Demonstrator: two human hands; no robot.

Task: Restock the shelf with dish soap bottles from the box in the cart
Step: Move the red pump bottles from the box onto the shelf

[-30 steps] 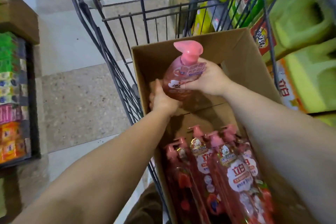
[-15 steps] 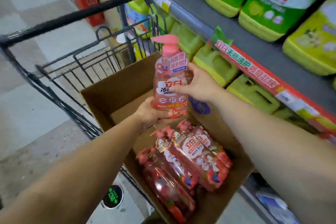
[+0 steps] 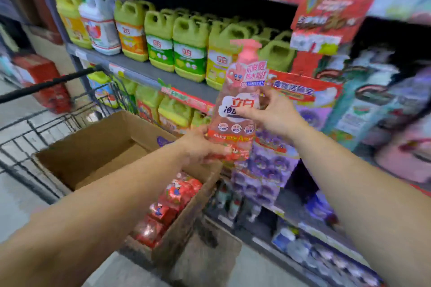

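The shelf (image 3: 149, 72) fills your view, its grey board carrying green jugs (image 3: 189, 51). Below its edge sits the cart (image 3: 46, 109) with the open box (image 3: 100, 144), where more pink bottles (image 3: 172, 202) lie. Above the box's near corner, you hold one dish soap bottle (image 3: 238, 105) upright: your left hand (image 3: 200, 147) grips its base, your right hand (image 3: 270, 112) clamps its middle. You are carrying it to the shelf; next you need a free slot. A half-second ago the bottle stood lower, over the box.
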